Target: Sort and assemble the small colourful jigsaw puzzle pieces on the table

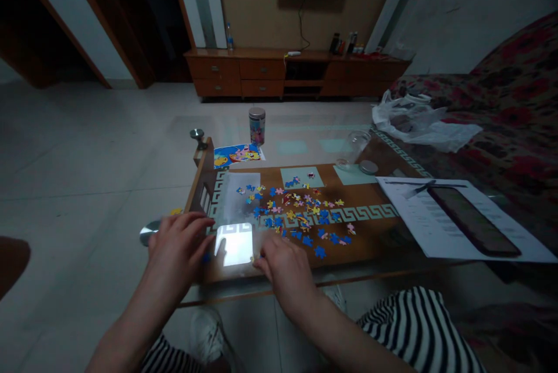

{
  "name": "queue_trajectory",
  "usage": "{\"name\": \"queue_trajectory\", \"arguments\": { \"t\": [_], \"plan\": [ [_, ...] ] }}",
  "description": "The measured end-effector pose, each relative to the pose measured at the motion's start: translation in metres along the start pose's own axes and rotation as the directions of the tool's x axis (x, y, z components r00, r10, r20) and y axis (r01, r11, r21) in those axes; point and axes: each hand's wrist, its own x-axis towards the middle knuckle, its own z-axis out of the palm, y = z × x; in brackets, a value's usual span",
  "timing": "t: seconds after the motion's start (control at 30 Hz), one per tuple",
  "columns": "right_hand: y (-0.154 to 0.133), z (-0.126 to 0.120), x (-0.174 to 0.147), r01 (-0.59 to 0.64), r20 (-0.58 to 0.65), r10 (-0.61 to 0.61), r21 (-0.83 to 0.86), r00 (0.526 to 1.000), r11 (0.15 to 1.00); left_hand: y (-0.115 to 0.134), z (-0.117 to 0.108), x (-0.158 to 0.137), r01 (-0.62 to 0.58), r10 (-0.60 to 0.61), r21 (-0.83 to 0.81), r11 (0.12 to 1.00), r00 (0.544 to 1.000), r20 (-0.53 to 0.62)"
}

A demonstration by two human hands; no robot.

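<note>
At the table's near left corner my left hand [178, 240] rests with its fingers loosely bent and apart. A blue jigsaw piece [206, 257] shows just below its fingertips; whether they touch it I cannot tell. My right hand [285, 262] is closed in a pinch over the glass near the front edge, on a small jigsaw piece [253, 259] mostly covered by the fingers. Many loose jigsaw pieces [320, 252], blue, yellow and pink, are scattered beyond my right hand. A colourful cartoon picture sheet [238, 155] lies at the far left of the table.
A printed tin [257, 126] stands near the picture sheet. Farther right are a clear jar [358, 143], a round lid [368, 167] and a plastic bag [418, 120]. Papers [410, 216] carry a pen and a dark phone [473, 221]. Bright light reflects off the glass tabletop [366, 245].
</note>
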Motion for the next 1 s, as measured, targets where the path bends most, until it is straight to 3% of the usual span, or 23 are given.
{"name": "queue_trajectory", "arguments": {
  "t": [0.1,0.23,0.37,0.5,0.63,0.77,0.87,1.0],
  "plan": [
    [-0.018,0.007,0.02,0.001,-0.014,-0.002,-0.016,1.0,1.0,-0.013,-0.009,-0.003,0.13,-0.136,0.083,0.988,0.988,0.072],
    [-0.049,0.019,0.043,0.014,-0.001,-0.014,-0.009,1.0,1.0,-0.023,-0.011,-0.005,0.191,-0.202,0.136,0.972,0.977,0.069],
    [-0.074,0.028,0.055,0.057,-0.015,-0.057,0.012,0.998,0.998,-0.028,-0.004,-0.005,0.16,-0.164,0.099,0.982,0.986,0.024],
    [-0.071,0.016,0.048,0.239,0.065,-0.239,0.002,0.969,0.971,-0.027,-0.003,-0.004,0.093,-0.093,0.038,0.995,0.996,-0.004],
    [-0.034,-0.014,0.015,0.258,0.008,-0.258,-0.038,0.966,0.965,-0.005,0.003,-0.006,-0.027,0.027,0.007,1.0,0.999,-0.029],
    [0.034,-0.049,-0.019,0.043,-0.048,-0.038,0.094,0.998,0.995,0.046,0.027,-0.014,-0.218,0.218,-0.005,0.976,0.976,0.024],
    [0.09,-0.07,-0.032,-0.105,-0.186,0.133,0.155,0.973,0.982,0.085,0.046,-0.021,-0.265,0.266,-0.021,0.964,0.959,0.096],
    [0.131,-0.08,-0.042,-0.145,-0.166,0.171,0.156,0.971,0.977,0.117,0.061,-0.026,-0.293,0.295,-0.038,0.955,0.94,0.173]
  ]
}}
